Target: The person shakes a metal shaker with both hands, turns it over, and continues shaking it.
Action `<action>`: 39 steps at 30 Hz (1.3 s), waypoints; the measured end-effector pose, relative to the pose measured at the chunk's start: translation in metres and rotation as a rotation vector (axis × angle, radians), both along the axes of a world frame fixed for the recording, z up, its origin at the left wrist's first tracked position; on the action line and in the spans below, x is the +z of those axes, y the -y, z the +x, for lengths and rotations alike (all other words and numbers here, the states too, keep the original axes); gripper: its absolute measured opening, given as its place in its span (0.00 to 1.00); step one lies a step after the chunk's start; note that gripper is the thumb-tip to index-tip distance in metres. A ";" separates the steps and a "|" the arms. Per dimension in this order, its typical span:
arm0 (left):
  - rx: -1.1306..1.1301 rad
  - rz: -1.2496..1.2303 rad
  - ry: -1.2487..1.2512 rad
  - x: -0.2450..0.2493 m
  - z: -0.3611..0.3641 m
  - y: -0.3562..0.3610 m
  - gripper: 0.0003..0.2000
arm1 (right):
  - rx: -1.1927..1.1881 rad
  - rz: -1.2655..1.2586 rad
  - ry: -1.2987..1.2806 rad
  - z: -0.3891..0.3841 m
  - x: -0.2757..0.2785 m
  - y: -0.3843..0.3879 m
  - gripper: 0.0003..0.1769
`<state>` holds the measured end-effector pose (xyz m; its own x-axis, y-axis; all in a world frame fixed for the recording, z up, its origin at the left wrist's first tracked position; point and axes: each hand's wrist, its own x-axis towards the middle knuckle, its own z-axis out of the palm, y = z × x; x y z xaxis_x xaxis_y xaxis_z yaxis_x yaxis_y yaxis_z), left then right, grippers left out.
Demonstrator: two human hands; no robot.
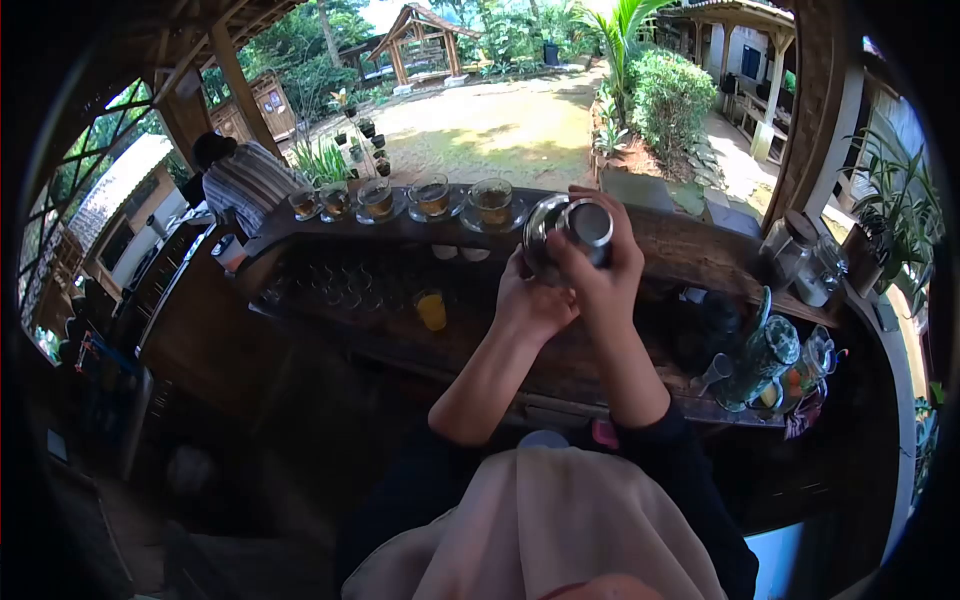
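Both hands are wrapped round a shiny metal cocktail shaker (588, 221), held up over the wooden counter with its round end towards me. My right hand (612, 250) grips its right side, fingers over the far edge and thumb across the near side. Below and to the left, my left hand (537, 302) supports the shaker from underneath; some of its fingers are hidden. Just beyond the shaker, a glass cup (491, 205) of amber drink stands on a saucer. It ends a row of several similar cups, including another glass cup (430, 197).
A glass of orange drink (431, 311) stands on the lower shelf, near several upturned glasses (345, 285). To the right are a green-patterned pitcher (768, 355) and lidded glass jars (790, 243). A person in a striped shirt (250, 180) leans at the far left.
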<state>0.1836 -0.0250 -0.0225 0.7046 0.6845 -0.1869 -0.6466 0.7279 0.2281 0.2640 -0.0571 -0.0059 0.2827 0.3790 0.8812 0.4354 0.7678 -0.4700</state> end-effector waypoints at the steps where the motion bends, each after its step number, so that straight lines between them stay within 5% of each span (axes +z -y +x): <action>1: -0.139 0.212 0.317 -0.041 0.007 -0.016 0.25 | -0.058 0.115 0.068 -0.002 0.013 0.024 0.21; 3: -0.223 0.330 0.339 -0.020 -0.008 0.004 0.30 | -0.056 0.388 0.304 -0.008 0.022 0.068 0.23; 4: -0.303 0.434 0.349 -0.015 -0.014 0.015 0.35 | -0.096 0.554 0.457 -0.014 0.023 0.087 0.15; 5: -0.464 0.505 0.680 -0.032 -0.003 0.020 0.43 | -0.013 0.583 0.701 -0.005 0.010 0.109 0.19; 6: -0.414 0.755 0.733 -0.039 0.000 0.014 0.46 | 0.071 0.855 0.674 -0.010 -0.029 0.083 0.19; 7: -0.362 1.005 0.774 -0.034 0.000 0.014 0.49 | 0.079 0.856 0.673 -0.015 -0.028 0.084 0.19; 8: -0.417 0.764 0.574 -0.035 -0.015 0.026 0.51 | 0.049 0.909 0.539 -0.018 -0.024 0.084 0.13; 9: -0.243 0.758 0.404 -0.032 -0.010 0.036 0.46 | 0.013 0.956 0.404 -0.019 -0.019 0.084 0.07; 11: -0.221 0.623 0.436 -0.039 0.016 0.034 0.43 | -0.018 0.547 0.605 0.029 0.006 0.085 0.15; 12: -0.194 0.490 0.468 -0.048 0.033 0.030 0.40 | -0.038 0.404 0.450 0.037 0.000 0.067 0.24; 13: -0.167 0.359 0.496 -0.057 0.047 0.026 0.37 | -0.114 0.124 0.248 0.033 -0.002 0.062 0.26; 15: -0.111 0.110 0.555 -0.060 0.065 0.020 0.32 | -0.029 -0.055 0.031 0.036 0.001 0.068 0.28; 19: -0.429 0.476 0.483 -0.009 0.022 0.057 0.29 | -0.127 0.462 0.588 0.021 0.030 0.137 0.16; 25: -0.548 0.268 0.688 -0.023 0.039 0.050 0.29 | -0.148 0.595 0.631 0.027 0.008 0.126 0.15; 26: -0.567 0.231 0.737 -0.030 0.044 0.049 0.29 | -0.205 0.427 0.574 0.034 0.009 0.110 0.20; 27: -0.287 0.009 0.677 -0.077 0.067 0.027 0.29 | -0.258 0.262 0.518 0.041 0.007 0.089 0.28; 28: -0.286 0.015 0.683 -0.077 0.066 0.028 0.29 | -0.170 0.002 0.254 0.042 -0.006 0.068 0.30; 29: -0.264 0.097 0.605 -0.077 0.061 0.033 0.29 | -0.168 0.008 0.259 0.041 -0.003 0.071 0.30; 32: -0.189 0.354 0.366 -0.062 0.040 0.038 0.28 | -0.176 0.243 0.410 0.024 0.023 0.110 0.29; 33: -0.442 0.359 0.333 -0.025 0.018 0.045 0.32 | -0.158 0.339 0.453 0.014 0.025 0.128 0.24; 35: -0.449 0.392 0.427 0.020 -0.017 0.090 0.37 | -0.147 0.521 0.522 0.005 0.022 0.131 0.18; 36: -0.326 0.453 0.467 0.004 -0.015 0.071 0.42 | -0.119 0.564 0.522 0.003 0.020 0.126 0.16; 37: -0.335 0.842 0.615 -0.031 0.001 0.034 0.44 | -0.095 0.608 0.520 0.000 0.017 0.119 0.15; 39: -0.635 0.451 0.889 -0.012 -0.004 0.044 0.44 | -0.048 0.704 0.520 -0.004 0.011 0.100 0.13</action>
<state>0.1793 -0.0689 -0.0345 0.7028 0.0435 0.7100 -0.2595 0.9450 0.1989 0.2600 -0.1576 0.0055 -0.2181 -0.3038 0.9274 0.5019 0.7801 0.3736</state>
